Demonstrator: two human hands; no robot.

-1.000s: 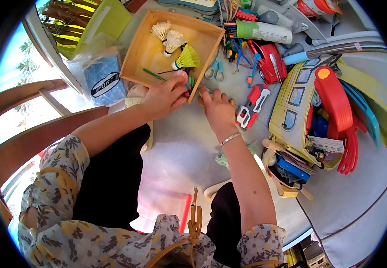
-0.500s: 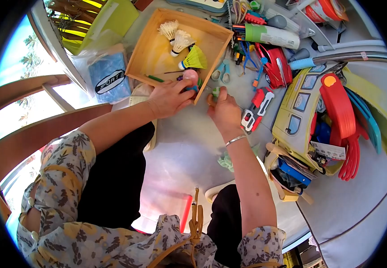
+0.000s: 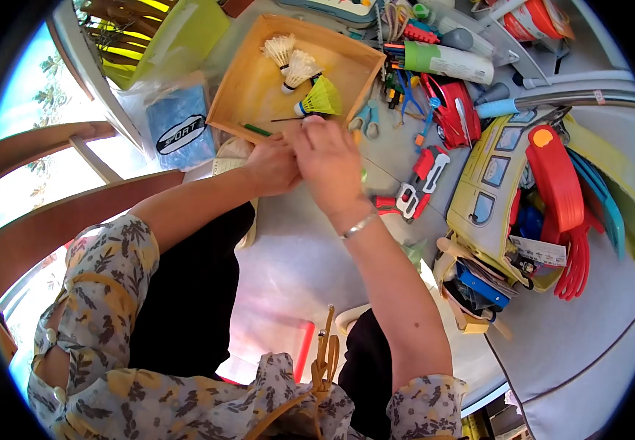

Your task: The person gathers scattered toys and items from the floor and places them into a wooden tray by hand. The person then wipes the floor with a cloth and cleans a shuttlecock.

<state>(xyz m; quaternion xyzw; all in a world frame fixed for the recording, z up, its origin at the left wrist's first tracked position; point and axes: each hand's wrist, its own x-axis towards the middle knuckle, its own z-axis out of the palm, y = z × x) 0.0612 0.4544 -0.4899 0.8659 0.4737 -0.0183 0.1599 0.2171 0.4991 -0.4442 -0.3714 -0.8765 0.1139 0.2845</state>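
Note:
Both my hands meet at the near edge of a shallow wooden tray [image 3: 233,92]. My left hand [image 3: 272,166] is closed, and its fingertips are covered by my right hand [image 3: 326,163]. The right one reaches over the tray's near right corner with fingers bent down; what they hold, if anything, is hidden. Just past the right fingers a bit of something pink shows. Inside the tray lie two white feather shuttlecocks [image 3: 302,70], a yellow-green shuttlecock [image 3: 322,96], a green stick [image 3: 257,130] and a thin dark rod.
Right of the tray are blue-handled scissors [image 3: 366,119], a red toy car [image 3: 451,110], a red and white toy gun [image 3: 418,185] and a yellow bus-shaped bag [image 3: 482,172] of toys. A bagged blue packet [image 3: 180,128] lies left. A green bin [image 3: 174,44] stands behind it.
My right hand has moved left and up from beside the tray to meet my left hand at its corner. The left hand has shifted slightly toward me. More of the toy gun shows.

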